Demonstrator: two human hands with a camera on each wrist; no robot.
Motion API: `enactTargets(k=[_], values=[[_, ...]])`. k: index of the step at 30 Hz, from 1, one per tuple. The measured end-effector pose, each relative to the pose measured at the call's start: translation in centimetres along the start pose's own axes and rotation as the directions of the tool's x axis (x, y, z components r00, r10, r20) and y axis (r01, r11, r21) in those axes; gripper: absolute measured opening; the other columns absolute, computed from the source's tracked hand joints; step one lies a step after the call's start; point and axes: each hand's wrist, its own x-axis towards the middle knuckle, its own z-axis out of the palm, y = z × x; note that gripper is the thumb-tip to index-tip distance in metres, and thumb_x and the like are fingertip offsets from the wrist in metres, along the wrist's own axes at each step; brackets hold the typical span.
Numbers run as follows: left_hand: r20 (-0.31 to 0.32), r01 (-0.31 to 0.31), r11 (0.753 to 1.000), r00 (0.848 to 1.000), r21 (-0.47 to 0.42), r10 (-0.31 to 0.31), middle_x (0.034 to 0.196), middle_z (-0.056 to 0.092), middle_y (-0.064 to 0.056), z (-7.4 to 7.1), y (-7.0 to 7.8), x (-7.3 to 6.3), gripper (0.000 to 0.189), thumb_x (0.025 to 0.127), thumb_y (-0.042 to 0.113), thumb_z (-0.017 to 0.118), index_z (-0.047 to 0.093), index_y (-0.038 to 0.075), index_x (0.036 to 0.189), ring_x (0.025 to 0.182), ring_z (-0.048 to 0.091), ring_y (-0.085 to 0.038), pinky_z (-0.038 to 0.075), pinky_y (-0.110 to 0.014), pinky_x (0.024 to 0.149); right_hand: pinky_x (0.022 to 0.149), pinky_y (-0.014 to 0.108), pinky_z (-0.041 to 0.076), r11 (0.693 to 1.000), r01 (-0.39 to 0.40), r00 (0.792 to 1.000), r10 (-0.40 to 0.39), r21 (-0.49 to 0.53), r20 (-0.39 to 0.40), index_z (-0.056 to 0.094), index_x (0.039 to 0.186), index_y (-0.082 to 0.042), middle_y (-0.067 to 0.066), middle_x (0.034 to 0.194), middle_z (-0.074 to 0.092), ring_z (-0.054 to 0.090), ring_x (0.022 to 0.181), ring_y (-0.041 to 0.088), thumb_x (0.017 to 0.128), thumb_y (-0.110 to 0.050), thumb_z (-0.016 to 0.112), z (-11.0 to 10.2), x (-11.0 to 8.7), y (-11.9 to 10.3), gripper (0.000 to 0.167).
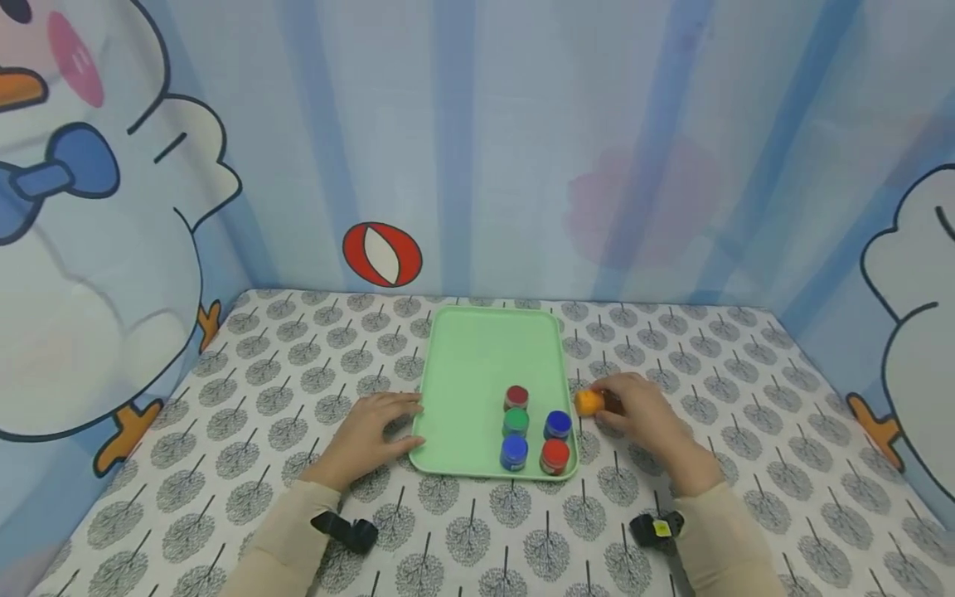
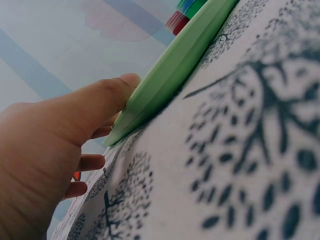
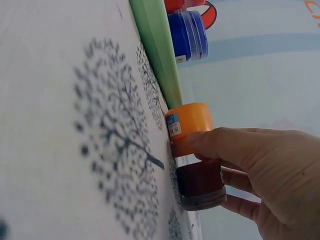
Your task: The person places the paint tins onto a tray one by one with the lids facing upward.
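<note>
My right hand (image 1: 637, 410) grips a small orange paint jar (image 1: 588, 403) beside the right edge of the light green tray (image 1: 477, 348). In the right wrist view the thumb lies against the orange jar, and a dark brown paint jar (image 3: 201, 182) stands close behind it, near the other fingers. Whether those fingers hold the brown jar is unclear. At the tray's left rim, my left hand (image 1: 373, 435) rests with thumb and fingers spread, their tips touching the edge. The left wrist view shows the thumb on the rim (image 2: 150, 95).
Inside the tray's near right part stand a dark red jar (image 1: 516, 397), a green jar (image 1: 515, 421), two blue jars (image 1: 557, 425) and a red jar (image 1: 555, 456). A tree-patterned cloth (image 1: 298, 373) covers the table. Behind it hangs a printed curtain (image 1: 507, 149).
</note>
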Motion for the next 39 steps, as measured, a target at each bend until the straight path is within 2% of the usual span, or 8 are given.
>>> enactTargets(k=[8,13,18,23,33,39], values=[[-0.068,0.088,0.996,0.994,0.027,-0.086,0.131,0.063,-0.005,-1.7,-1.4,-3.6,0.045,0.078,0.034,0.077,0.067,0.014,0.117,0.12,0.057,-0.031,0.041,-0.06,0.101,0.108,0.054,0.04,0.999,0.047,0.998,-0.048,0.009,0.049,0.066,0.116,-0.008,0.012,0.118,0.067,0.058,0.116,0.033,0.081,-0.022,0.075,1.8,3.2,-3.1,0.038],[-0.062,0.103,0.995,0.993,0.013,-0.102,0.131,0.063,-0.005,-2.0,-1.3,-4.3,0.044,0.079,0.034,0.077,0.067,0.014,0.117,0.119,0.057,-0.032,0.041,-0.062,0.1,0.105,0.049,0.044,0.999,0.049,0.997,-0.048,-0.024,0.054,0.067,0.113,-0.01,0.008,0.114,0.068,0.06,0.111,0.028,0.08,-0.024,0.077,2.0,3.4,-3.8,0.038],[-0.043,0.094,0.996,0.995,-0.008,-0.094,0.132,0.062,-0.004,-1.7,-0.6,-3.8,0.044,0.08,0.035,0.076,0.067,0.015,0.118,0.119,0.058,-0.032,0.042,-0.062,0.1,0.096,0.043,0.05,0.997,0.042,0.999,-0.04,-0.069,0.028,0.068,0.111,-0.012,0.004,0.107,0.067,0.06,0.101,0.022,0.079,-0.024,0.077,1.7,2.5,-3.2,0.036],[-0.03,0.072,0.997,0.997,-0.012,-0.072,0.132,0.062,-0.004,-1.4,-0.1,-3.0,0.044,0.08,0.034,0.076,0.067,0.014,0.118,0.119,0.057,-0.031,0.042,-0.061,0.1,0.085,0.039,0.054,0.999,0.015,1.0,-0.016,-0.037,-0.009,0.068,0.111,-0.01,0.007,0.106,0.066,0.06,0.092,0.021,0.08,-0.021,0.076,1.2,1.7,-2.5,0.034],[-0.015,0.017,1.0,1.0,-0.015,-0.018,0.132,0.062,-0.006,-0.7,0.7,-1.0,0.044,0.08,0.034,0.076,0.067,0.013,0.118,0.119,0.057,-0.032,0.042,-0.059,0.102,0.077,0.034,0.056,0.999,-0.034,0.997,0.035,0.021,-0.067,0.066,0.113,-0.008,0.008,0.107,0.063,0.06,0.087,0.02,0.082,-0.022,0.074,-0.5,0.2,-1.4,0.035],[-0.013,-0.025,0.999,1.0,-0.031,0.024,0.132,0.062,-0.006,-0.2,1.1,0.3,0.045,0.079,0.034,0.077,0.067,0.012,0.118,0.12,0.057,-0.032,0.042,-0.059,0.103,0.08,0.037,0.058,0.999,-0.035,0.994,0.038,0.025,-0.098,0.065,0.114,-0.006,0.01,0.11,0.063,0.062,0.092,0.023,0.083,-0.019,0.073,-1.7,-0.8,-0.9,0.035]])
